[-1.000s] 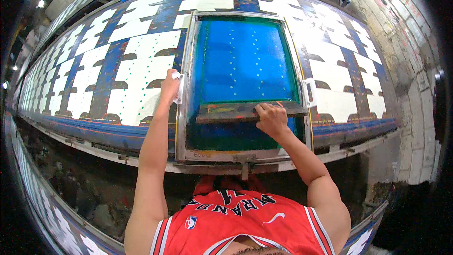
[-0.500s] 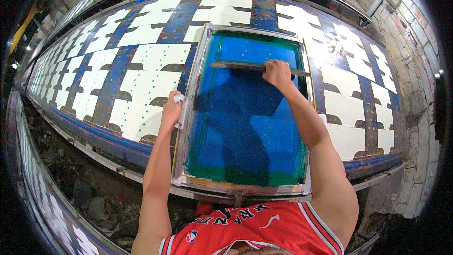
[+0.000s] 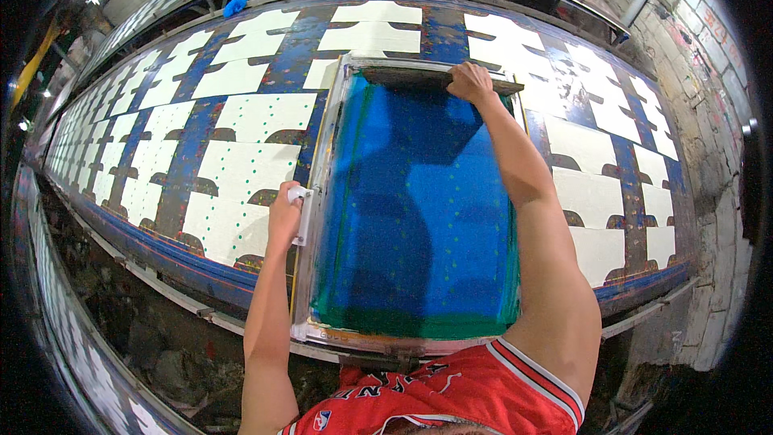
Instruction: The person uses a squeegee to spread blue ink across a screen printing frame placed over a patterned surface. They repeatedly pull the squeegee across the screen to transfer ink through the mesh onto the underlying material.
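A blue printing screen point(image 3: 463, 229) with green ink along its edges lies flat on the long table, set in a pale metal frame point(image 3: 303, 298). At the frame's left side, my left hand point(image 3: 283, 217) is closed around a white handle point(image 3: 301, 228). My right arm reaches across the screen to its far end. There my right hand point(image 3: 471, 82) grips the top of a wide, dark squeegee point(image 3: 403, 78), which lies crosswise just inside the far frame edge. Its lower edge is hard to see in the shadow. Small green dots show through the mesh.
White cut fabric pieces point(image 3: 588, 193) cover the table in rows on both sides. Those left of the screen point(image 3: 245, 163) carry green dots. A blue crumpled item point(image 3: 234, 6) rests at the table's far edge. A block wall point(image 3: 713, 153) stands to the right.
My right hand has pushed the squeegee away from me, from the upper part of the screen to its far end. My left hand has kept hold of the handle.
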Motion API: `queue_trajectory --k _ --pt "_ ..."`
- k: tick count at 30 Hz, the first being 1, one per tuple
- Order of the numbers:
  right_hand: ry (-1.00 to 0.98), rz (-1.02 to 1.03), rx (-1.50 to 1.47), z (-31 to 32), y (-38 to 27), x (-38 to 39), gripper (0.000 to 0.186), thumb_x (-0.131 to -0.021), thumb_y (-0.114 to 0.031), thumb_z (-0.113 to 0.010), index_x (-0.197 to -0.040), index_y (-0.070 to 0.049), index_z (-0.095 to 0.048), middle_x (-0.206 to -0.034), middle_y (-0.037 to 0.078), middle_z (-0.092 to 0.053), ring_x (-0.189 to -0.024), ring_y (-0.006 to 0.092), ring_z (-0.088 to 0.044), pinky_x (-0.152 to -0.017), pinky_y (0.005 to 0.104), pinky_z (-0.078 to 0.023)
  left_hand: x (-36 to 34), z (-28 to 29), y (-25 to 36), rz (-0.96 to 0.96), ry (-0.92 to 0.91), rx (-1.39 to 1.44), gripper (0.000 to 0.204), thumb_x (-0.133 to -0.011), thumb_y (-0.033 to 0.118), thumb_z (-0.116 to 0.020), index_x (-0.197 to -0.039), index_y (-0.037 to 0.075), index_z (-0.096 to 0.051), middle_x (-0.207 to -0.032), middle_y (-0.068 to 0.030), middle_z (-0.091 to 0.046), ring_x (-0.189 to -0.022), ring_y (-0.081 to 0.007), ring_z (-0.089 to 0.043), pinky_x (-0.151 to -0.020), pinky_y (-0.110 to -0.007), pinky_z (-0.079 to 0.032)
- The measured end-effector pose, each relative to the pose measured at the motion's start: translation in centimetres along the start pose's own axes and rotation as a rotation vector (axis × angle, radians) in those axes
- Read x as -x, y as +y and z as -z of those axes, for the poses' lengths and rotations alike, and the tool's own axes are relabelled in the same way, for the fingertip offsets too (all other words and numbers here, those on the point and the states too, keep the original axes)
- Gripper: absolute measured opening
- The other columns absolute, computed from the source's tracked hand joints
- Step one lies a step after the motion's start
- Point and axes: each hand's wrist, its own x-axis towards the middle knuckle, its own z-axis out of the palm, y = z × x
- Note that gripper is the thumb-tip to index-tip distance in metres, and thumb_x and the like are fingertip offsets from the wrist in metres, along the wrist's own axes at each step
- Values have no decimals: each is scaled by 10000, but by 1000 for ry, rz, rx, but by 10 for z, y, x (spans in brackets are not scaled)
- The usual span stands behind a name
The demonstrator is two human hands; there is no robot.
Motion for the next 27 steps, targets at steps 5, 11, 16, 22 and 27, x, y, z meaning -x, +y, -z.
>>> queue_trajectory --k 5,11,16,22,27 --pt "31 18 -19 4 11 -11 272 -731 -233 -666 -921 -84 -793 -929 215 -751 -885 395 -742 -784 492 -604 0 -1 -3 -45 21 21 372 -956 62 -602 -1315 160 -580 -1126 -258 -711 -1067 -448 -675 -901 -493 -507" --pt "13 28 -45 -11 9 -28 272 -737 -220 -654 -904 -53 -790 -952 226 -750 -895 402 -741 -797 499 -599 1 -1 -5 -49 23 43 369 -949 21 -605 -1295 148 -591 -1101 -256 -711 -1044 -429 -686 -883 -477 -508" --pt "-36 -28 -68 -2 -4 -20 258 -733 -199 -637 -863 -30 -782 -964 238 -746 -906 414 -736 -820 502 -597 1 1 -1 -1 2 68 357 -947 25 -617 -1288 133 -600 -1062 -248 -717 -992 -417 -697 -852 -458 -515" --pt "-92 -12 -106 26 -38 48 264 -709 -210 -650 -867 -50 -788 -938 238 -743 -893 414 -737 -806 490 -601 2 1 -4 -37 -2 107 366 -955 35 -608 -1304 145 -601 -1100 -230 -714 -1006 -372 -693 -879 -445 -506" --pt "-81 12 -91 45 -79 146 244 -718 -241 -664 -820 -55 -784 -887 228 -743 -854 407 -741 -775 498 -601 8 4 1 -13 -42 149 368 -970 38 -584 -1321 147 -591 -1117 -244 -702 -1016 -354 -683 -876 -441 -504"
